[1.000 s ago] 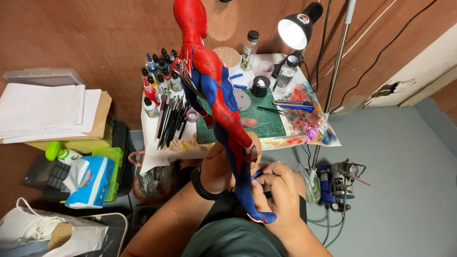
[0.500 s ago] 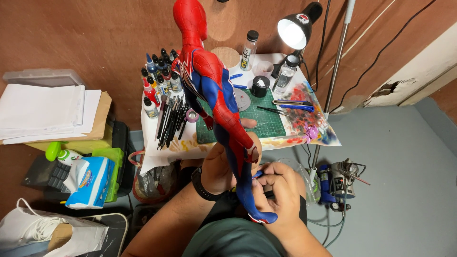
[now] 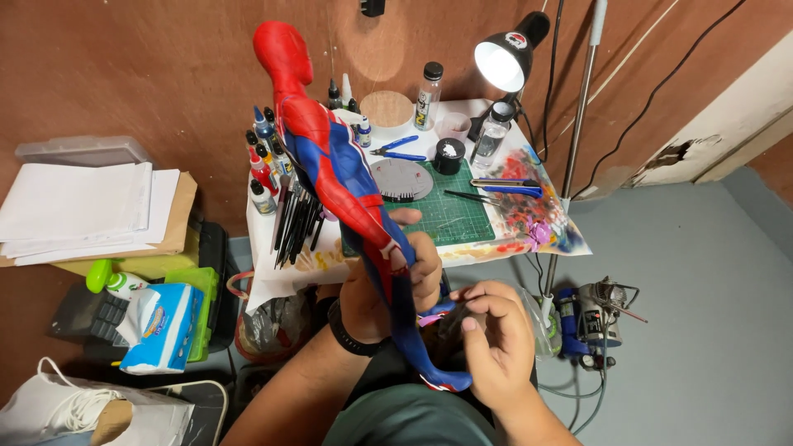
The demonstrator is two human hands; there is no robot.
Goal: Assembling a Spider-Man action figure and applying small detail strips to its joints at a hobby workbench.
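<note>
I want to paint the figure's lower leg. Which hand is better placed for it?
The right hand, probably. It sits beside the figure's lower leg with pinched fingers, seemingly holding a small tool. The left hand grips the thigh, supporting it.

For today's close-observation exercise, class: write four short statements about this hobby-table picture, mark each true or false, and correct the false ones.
1. The left hand grips the red and blue figure around its legs. True.
2. The desk lamp is switched off. False: its head glows, lit.
3. The right hand rests on the green cutting mat. False: it is held near the figure's lower leg, away from the mat.
4. Blue-handled pliers lie on the small table. True.
</note>
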